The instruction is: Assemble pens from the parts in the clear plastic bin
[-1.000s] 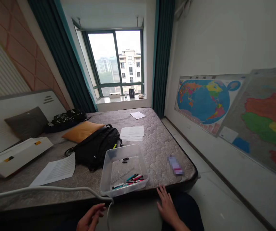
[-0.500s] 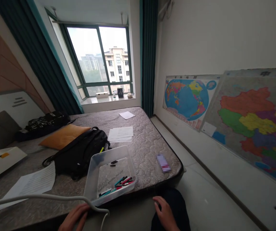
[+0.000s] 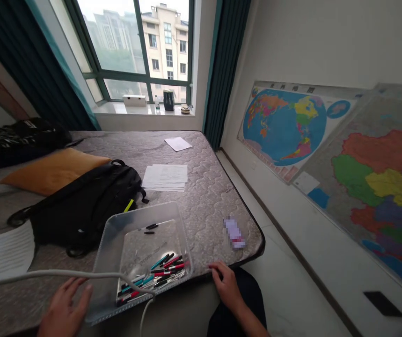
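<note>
While the clear plastic bin (image 3: 106, 255) remains at the near edge of the bed (image 3: 204, 206), both hands differ from the frame half a second earlier: the left, then with fingers together by the bin's near left corner, is now opened out along its left side; the right, then over the knee, now reaches the mattress edge. Left hand (image 3: 64, 304): palm down, thumb apart from the fingers, nothing held; fingertips at a pale cable (image 3: 56, 272), contact with cable or bin not certain. Right hand (image 3: 227, 284): fingers loosely bent, thumb slightly apart, nothing held; forearm rising from the near right, beside a dark-clothed leg (image 3: 253, 297). Bin, one, open-topped: pens (image 3: 174, 268), teal, red, black and white, heaped toward the near side, some lying crosswise; small black pieces (image 3: 150, 229) separate, toward the far side. Cable passing over the bin's near left part. Backpack (image 3: 81, 203), black, left of the bin, contents hidden. Papers (image 3: 165, 178), loosely stacked, beyond the bin. Purple item (image 3: 234, 233), blurred out, to the right of the bin.
</note>
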